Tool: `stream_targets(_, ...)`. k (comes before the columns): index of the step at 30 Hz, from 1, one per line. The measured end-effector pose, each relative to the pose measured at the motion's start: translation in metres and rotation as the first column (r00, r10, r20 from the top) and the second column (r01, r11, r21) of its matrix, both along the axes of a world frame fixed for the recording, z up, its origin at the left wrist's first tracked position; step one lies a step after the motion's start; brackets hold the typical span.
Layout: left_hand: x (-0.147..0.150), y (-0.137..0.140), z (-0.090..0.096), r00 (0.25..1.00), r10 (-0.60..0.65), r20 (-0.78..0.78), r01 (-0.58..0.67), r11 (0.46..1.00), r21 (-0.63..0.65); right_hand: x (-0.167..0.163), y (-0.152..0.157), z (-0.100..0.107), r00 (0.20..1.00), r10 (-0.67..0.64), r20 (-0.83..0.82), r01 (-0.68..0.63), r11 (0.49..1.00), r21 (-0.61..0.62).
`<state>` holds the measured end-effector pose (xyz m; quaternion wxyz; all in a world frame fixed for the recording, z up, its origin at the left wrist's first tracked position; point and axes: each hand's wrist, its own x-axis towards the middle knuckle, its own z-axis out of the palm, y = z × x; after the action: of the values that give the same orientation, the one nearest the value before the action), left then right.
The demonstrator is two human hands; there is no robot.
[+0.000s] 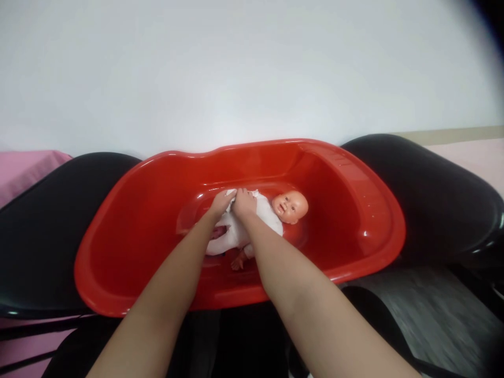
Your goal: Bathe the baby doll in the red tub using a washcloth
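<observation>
Hands, two, bare: we record the left hand (222, 202) and the right hand (244, 202) side by side, close together, backs upward, over the middle of a baby doll (292, 207). Both rest at its white garment (270, 218), where we see cloth bunched near the left thumb; the fingertips are hidden, so we cannot tell whether either hand is clamped on the fabric.

Forearms, two, bare: we note them reaching in from the bottom edge, wide apart there and converging at the wrists, both crossing the near rim.

Doll, one: we find it lying face up inside a red tub (381, 231), on the floor of the basin, head to the right, legs to the left, one small doll hand (238, 261) showing between our forearms.

Markings: we observe small marks on the tub's right-hand ledge, too small to read.

Surroundings: we count a left black seat (43, 236) and a right black seat (441, 205), one beside each end of the tub; pink cloth (31, 168) at far left; a pale wall (236, 68) behind; grey flooring (437, 310) at lower right.

Obstructions: we lose part of the doll's torso behind the right hand and forearm, and stretches of the near rim behind both forearms.
</observation>
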<state>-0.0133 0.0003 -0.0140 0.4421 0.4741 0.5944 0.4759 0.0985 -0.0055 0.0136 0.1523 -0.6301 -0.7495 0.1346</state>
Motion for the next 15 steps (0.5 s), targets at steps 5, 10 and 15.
stream_targets(5, 0.004, 0.0, 0.002, 0.975, 0.078, -0.208, -0.061, 0.995, 0.085, 0.0, 0.0, -0.002, 1.0, 0.005, 0.001, -0.005, 1.0, 0.006)
stream_targets(10, 0.011, -0.002, 0.003, 0.903, 0.169, -0.395, -0.145, 0.985, 0.09, -0.001, 0.002, -0.003, 1.0, 0.004, -0.017, -0.004, 1.0, 0.012)
stream_targets(15, 0.007, 0.001, -0.002, 0.876, 0.162, -0.454, -0.109, 0.984, 0.14, -0.002, 0.004, -0.002, 0.997, 0.043, -0.059, -0.042, 0.999, 0.022)
